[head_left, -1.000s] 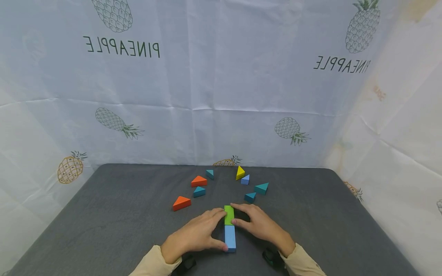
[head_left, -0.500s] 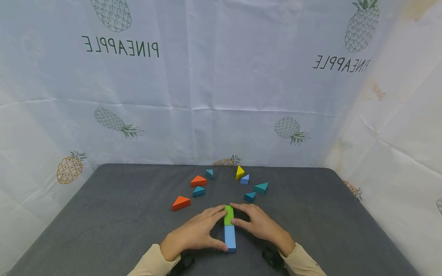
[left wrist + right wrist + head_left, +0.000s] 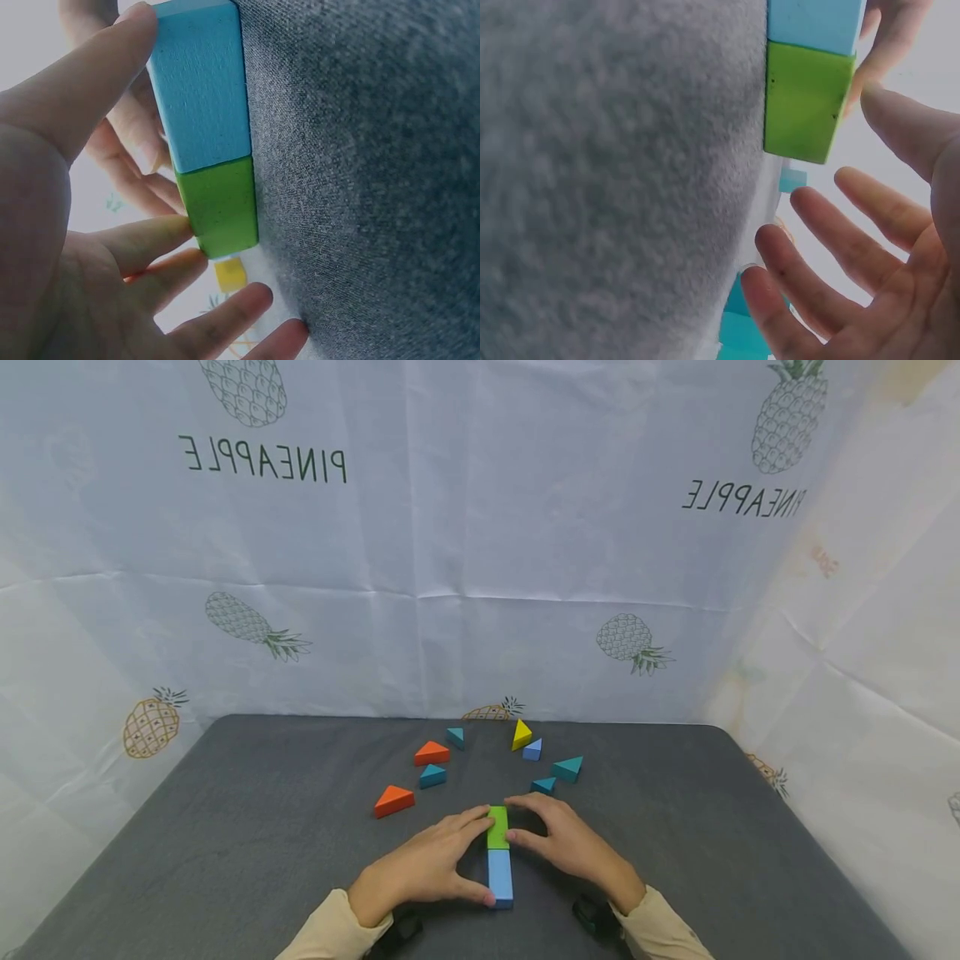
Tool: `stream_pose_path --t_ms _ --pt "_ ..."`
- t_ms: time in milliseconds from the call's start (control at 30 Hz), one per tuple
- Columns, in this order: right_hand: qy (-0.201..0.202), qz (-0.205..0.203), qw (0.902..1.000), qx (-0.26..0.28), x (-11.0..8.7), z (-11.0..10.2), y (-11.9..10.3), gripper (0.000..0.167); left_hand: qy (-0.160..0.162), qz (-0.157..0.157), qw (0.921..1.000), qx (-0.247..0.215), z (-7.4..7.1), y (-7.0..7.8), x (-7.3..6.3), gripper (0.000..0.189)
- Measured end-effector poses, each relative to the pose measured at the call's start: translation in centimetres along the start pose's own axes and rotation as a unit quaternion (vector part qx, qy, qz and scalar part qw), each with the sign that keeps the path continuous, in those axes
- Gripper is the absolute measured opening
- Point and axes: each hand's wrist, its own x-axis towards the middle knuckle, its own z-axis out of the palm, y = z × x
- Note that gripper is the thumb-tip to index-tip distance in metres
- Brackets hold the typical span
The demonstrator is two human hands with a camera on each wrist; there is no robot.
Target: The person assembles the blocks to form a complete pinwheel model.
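Note:
A light-blue rectangular block (image 3: 499,875) and a green rectangular block (image 3: 498,832) lie end to end on the dark table. My left hand (image 3: 423,867) spans their left side with fingers spread: the thumb touches the blue block's near end, and fingertips touch the green block's far part. In the left wrist view, the other fingers (image 3: 225,319) extend past the green block (image 3: 219,206). My right hand (image 3: 573,843) is at the right of the green block, thumb tip close to its edge. The right wrist view shows its fingers (image 3: 840,225) spread and holding nothing.
Beyond the hands lie triangular blocks: two orange ones (image 3: 394,802), several teal ones (image 3: 567,769), a small blue one (image 3: 532,750) and a yellow one (image 3: 521,735). A white cloth with pineapple prints (image 3: 480,652) hangs behind the grey table (image 3: 262,827).
My right hand has shifted slightly right, its fingertips coming away from the green block, and it now covers part of a teal triangle. The left hand and both rectangular blocks stay in place.

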Motion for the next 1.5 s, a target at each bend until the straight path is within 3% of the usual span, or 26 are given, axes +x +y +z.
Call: stream_pose_path --t_ms 300,667,1067,1500 --pt "0.037 -0.002 0.9993 -0.001 0.1 -0.8 0.3 0.051 -0.002 -0.007 1.0000 -0.001 -0.1 0.0 0.0 0.098" --pt "0.082 0.033 0.9959 -0.018 -0.1 -1.5 1.0 0.045 -0.001 -0.007 1.0000 0.005 0.0 0.2 -0.1 0.098" --pt "0.126 0.035 0.9897 -0.058 0.2 -1.8 1.6 0.039 -0.001 -0.006 0.9999 0.011 0.0 0.2 0.0 0.098" --pt "0.139 0.057 0.9865 -0.065 0.1 -2.0 2.6 0.038 0.000 -0.006 0.9999 0.011 0.0 0.1 0.0 0.099"
